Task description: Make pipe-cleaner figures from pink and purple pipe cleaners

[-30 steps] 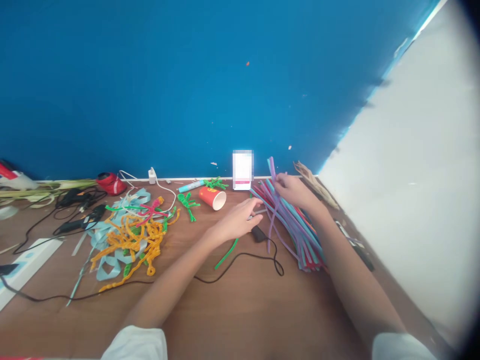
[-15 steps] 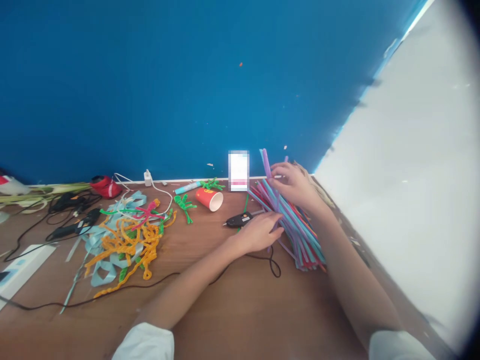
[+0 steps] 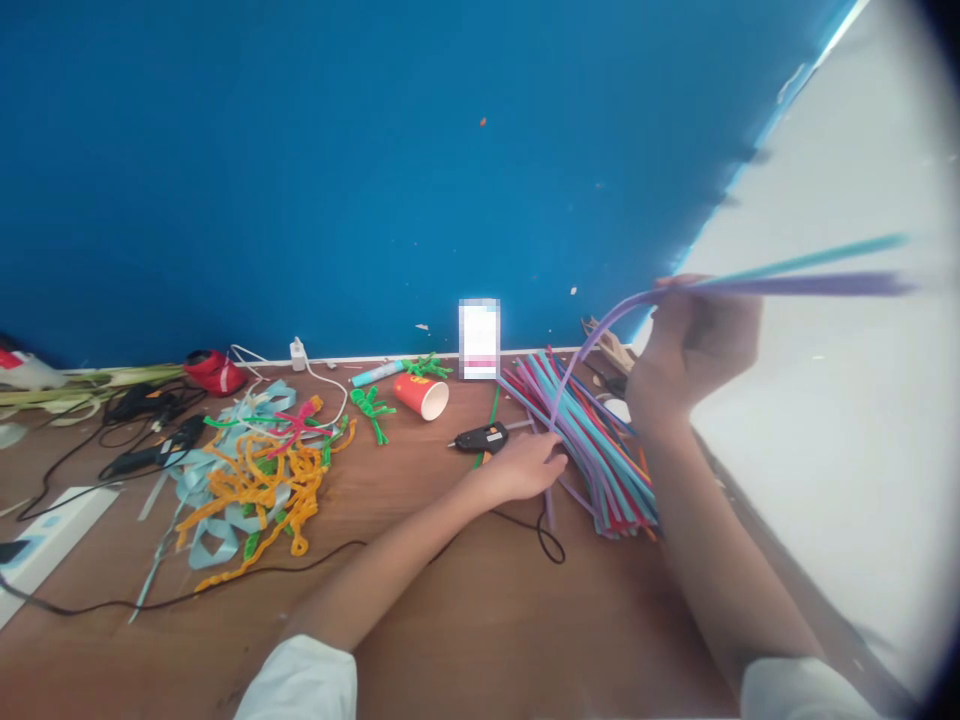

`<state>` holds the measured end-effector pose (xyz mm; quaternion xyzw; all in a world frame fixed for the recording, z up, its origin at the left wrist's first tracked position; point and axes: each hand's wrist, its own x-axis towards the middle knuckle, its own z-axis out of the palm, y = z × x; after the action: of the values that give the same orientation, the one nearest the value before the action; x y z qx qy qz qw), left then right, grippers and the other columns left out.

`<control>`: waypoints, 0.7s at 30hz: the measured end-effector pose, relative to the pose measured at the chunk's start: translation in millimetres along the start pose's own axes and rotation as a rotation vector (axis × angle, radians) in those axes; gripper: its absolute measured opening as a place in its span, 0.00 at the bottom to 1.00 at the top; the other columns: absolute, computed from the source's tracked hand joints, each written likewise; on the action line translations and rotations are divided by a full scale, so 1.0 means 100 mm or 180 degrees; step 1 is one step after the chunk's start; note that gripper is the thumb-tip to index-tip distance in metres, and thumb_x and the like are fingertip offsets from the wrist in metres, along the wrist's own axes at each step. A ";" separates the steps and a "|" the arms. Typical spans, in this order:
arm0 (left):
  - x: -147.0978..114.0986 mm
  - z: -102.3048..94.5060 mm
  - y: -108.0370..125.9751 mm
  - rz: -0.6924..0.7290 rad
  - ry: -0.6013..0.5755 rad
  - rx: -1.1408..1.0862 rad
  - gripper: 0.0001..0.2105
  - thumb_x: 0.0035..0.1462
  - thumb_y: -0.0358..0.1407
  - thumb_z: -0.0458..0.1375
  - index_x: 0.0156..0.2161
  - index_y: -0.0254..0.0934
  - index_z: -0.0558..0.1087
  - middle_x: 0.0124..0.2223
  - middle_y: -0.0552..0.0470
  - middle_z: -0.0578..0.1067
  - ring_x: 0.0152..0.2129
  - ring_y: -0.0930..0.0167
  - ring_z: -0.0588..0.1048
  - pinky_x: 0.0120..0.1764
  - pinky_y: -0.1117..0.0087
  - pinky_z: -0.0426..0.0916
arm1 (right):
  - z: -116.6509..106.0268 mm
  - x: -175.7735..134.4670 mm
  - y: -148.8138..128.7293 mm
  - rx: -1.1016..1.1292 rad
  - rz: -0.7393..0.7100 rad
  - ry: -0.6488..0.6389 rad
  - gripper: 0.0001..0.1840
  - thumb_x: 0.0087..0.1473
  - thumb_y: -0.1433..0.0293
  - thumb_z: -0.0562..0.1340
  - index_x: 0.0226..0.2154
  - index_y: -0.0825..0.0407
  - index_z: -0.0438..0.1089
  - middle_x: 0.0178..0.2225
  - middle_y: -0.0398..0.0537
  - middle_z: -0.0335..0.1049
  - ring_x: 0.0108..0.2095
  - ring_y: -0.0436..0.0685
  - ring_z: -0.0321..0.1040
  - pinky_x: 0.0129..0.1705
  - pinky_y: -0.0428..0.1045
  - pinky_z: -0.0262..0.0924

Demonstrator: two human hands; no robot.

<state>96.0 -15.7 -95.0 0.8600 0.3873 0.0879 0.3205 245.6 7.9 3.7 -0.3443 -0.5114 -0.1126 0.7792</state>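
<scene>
The right hand (image 3: 697,345) is closed on some stems (image 3: 814,286), ends jutting toward three o'clock, a purple length arching toward eight o'clock, down to the left hand (image 3: 525,468), whose grip cannot be told. They look light, soft, bendable; mid-length should suit a pinch. The bundle (image 3: 600,455) lies at the left hand's two o'clock.

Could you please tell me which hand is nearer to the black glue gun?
Left: the left hand is just beside the glue gun, to its right; the right hand is farther right, raised, gripping purple and blue pipe cleaners.
</scene>
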 end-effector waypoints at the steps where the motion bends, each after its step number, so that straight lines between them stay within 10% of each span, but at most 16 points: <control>1: -0.02 -0.05 0.01 0.0150 -0.0001 -0.0085 0.19 0.64 0.41 0.48 0.55 0.35 0.71 0.50 0.42 0.79 0.47 0.61 0.76 0.49 0.61 0.69 | 0.01 0.01 -0.05 0.0167 0.0022 0.0153 0.04 0.64 0.68 0.59 0.39 0.47 0.70 0.38 0.48 0.73 0.39 0.58 0.73 0.41 0.56 0.66; 10: -0.32 -0.83 -0.01 -0.0004 0.2326 -0.0946 0.13 0.61 0.27 0.45 0.35 0.38 0.73 0.37 0.51 0.79 0.38 0.69 0.76 0.42 0.68 0.68 | 0.00 0.04 -0.27 0.0774 0.1493 -0.0547 0.05 0.61 0.64 0.63 0.35 0.47 0.69 0.33 0.43 0.73 0.29 0.51 0.69 0.34 0.49 0.65; 18: -0.65 -1.01 0.26 0.0444 0.1041 -0.2040 0.13 0.65 0.43 0.52 0.43 0.37 0.72 0.40 0.48 0.77 0.34 0.71 0.76 0.36 0.71 0.71 | 0.10 -0.14 -0.47 0.1629 0.2609 -0.1926 0.06 0.56 0.65 0.67 0.32 0.50 0.72 0.30 0.43 0.74 0.29 0.50 0.69 0.33 0.46 0.66; 21: -0.67 -0.95 0.31 0.0325 0.1075 -0.2028 0.12 0.64 0.44 0.53 0.38 0.37 0.71 0.34 0.50 0.77 0.29 0.72 0.75 0.29 0.74 0.69 | 0.10 -0.14 -0.54 0.1454 0.2610 -0.2224 0.07 0.57 0.65 0.65 0.32 0.50 0.71 0.28 0.43 0.73 0.29 0.50 0.69 0.33 0.47 0.64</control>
<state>31.0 -33.4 4.1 0.7085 0.3445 0.3609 0.4992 203.5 -28.3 16.5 -0.3540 -0.5743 0.4315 0.5988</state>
